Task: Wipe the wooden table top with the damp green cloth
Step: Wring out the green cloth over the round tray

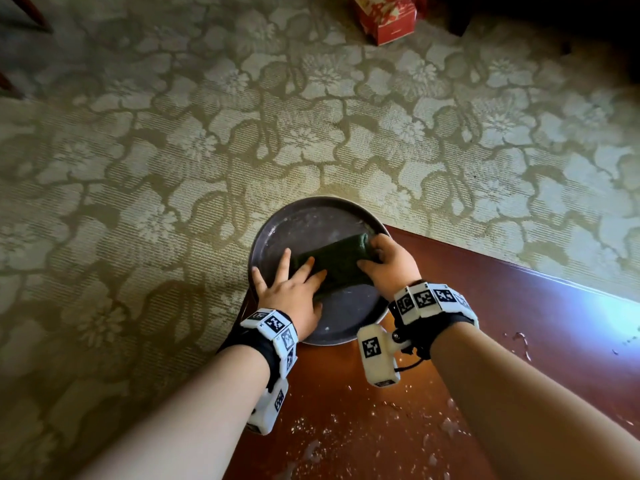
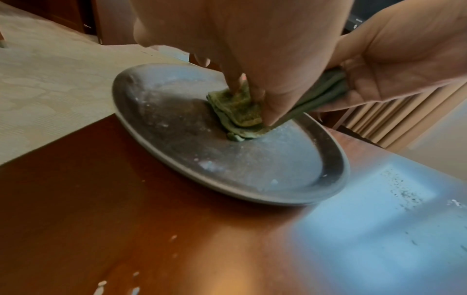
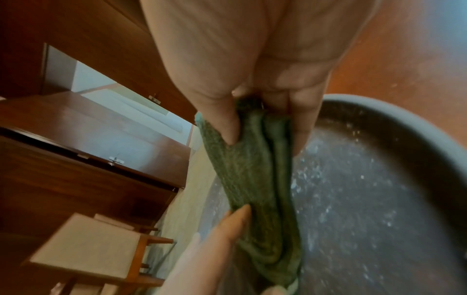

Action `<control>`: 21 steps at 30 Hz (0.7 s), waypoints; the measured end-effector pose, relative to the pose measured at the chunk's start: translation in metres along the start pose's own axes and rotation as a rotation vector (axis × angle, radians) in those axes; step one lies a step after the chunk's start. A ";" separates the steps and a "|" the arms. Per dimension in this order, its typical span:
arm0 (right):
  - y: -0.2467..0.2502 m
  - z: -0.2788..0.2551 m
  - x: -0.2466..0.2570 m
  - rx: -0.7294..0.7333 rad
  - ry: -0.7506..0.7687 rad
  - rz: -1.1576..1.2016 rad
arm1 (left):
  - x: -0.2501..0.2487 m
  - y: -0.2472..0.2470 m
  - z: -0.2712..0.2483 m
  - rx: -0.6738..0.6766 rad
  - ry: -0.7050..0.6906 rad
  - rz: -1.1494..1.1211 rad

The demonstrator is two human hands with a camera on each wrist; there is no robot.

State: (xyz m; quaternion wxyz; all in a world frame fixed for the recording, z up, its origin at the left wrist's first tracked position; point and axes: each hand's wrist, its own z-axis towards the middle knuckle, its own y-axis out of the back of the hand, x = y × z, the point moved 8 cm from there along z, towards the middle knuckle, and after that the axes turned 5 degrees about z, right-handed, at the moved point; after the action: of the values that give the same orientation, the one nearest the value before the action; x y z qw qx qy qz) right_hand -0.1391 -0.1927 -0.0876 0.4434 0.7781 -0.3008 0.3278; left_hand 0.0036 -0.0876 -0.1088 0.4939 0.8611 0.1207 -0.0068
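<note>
The folded green cloth [image 1: 332, 265] [image 2: 237, 111] [image 3: 255, 179] lies across a dark grey plate [image 1: 304, 220] [image 2: 227, 159] [image 3: 366, 199]. The plate sits on the far left corner of the red-brown wooden table [image 1: 519, 323] [image 2: 126, 199] and overhangs its edge. My left hand [image 1: 294, 282] [image 3: 220, 235] rests its straight, spread fingers on the cloth's left end. My right hand [image 1: 384, 261] [image 3: 252, 59] grips the cloth's right end, thumb and fingers curled round it. White specks dust the plate.
White crumbs and wet spots [image 1: 346, 427] are scattered over the table near me. Below the table edge spreads a floral carpet [image 1: 242, 133], with a red box [image 1: 384, 19] far off. A wooden cabinet [image 3: 88, 159] and a stool [image 3: 88, 249] stand to the left.
</note>
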 end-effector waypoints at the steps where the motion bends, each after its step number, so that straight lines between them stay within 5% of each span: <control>1: 0.007 -0.003 -0.002 0.002 -0.013 0.105 | -0.006 0.004 -0.001 -0.005 -0.012 -0.010; 7: 0.071 -0.010 -0.010 -0.042 -0.053 0.539 | -0.048 0.019 0.006 -0.028 -0.084 0.001; 11: 0.119 -0.006 -0.061 -0.160 -0.188 0.647 | -0.086 0.017 0.015 0.018 -0.136 0.007; 13: 0.137 -0.006 -0.100 -0.242 -0.291 0.506 | -0.100 0.010 0.019 0.047 -0.145 0.009; 17: 0.169 -0.017 -0.151 -0.321 -0.515 -0.144 | -0.115 -0.004 0.027 0.105 -0.127 0.035; 19: 0.170 -0.022 -0.145 -0.333 -0.444 -0.250 | -0.117 -0.011 0.031 0.123 -0.107 0.045; 21: 0.146 -0.018 -0.123 -0.170 -0.175 -0.408 | -0.118 -0.017 0.034 0.140 -0.087 0.057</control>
State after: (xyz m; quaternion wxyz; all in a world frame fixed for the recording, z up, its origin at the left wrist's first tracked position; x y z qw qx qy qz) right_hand -0.3280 -0.2171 -0.1040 0.5365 0.8082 -0.2011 0.1362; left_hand -0.1106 -0.1319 -0.1251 0.4371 0.8955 0.0740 -0.0384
